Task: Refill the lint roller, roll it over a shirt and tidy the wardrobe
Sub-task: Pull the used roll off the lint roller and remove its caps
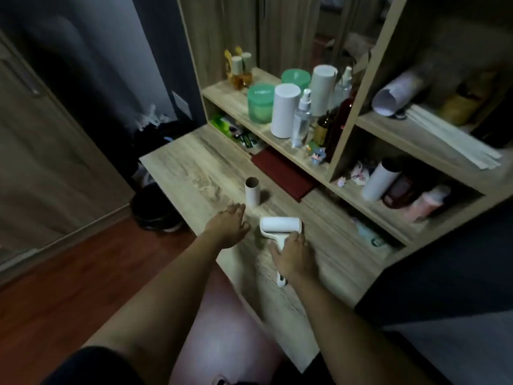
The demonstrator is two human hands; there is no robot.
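- I see the lint roller [280, 230] lying on the wooden desk [191, 168], near the front edge and just right of centre.
- Its handle runs from the head back toward me and a little to the right. The roll's long axis lies crosswise to that, left to right.
- The right hand [294, 259] grasps the handle, with its fingers curled over it just behind the head. The handle's end sticks out below the wrist.
- The left hand [229, 225] is released, palm down with fingers straight, just left of the roller head. I cannot tell whether it touches the desk.
- A bare cardboard tube [252, 191] stands upright on the desk just beyond the left hand, apart from the roller.
- The roll looks clean and white, set in a white frame. The handle's end carries a small dark mark.
- The left upper shelf [266, 132] holds a green lidded jar [261, 102], a white canister [284, 113], a clear spray bottle [301, 119] and dark bottles. I cannot tell what the jar holds.
- The right lower compartment [369, 212] holds a white tube [379, 179] lying tilted beside a dark jar and a pink bottle.
- The compartment above it holds a roll of paper [394, 94] on its side.
- A dark bin [151, 207] stands on the floor at the desk's left end. Its contents are too dim to make out.
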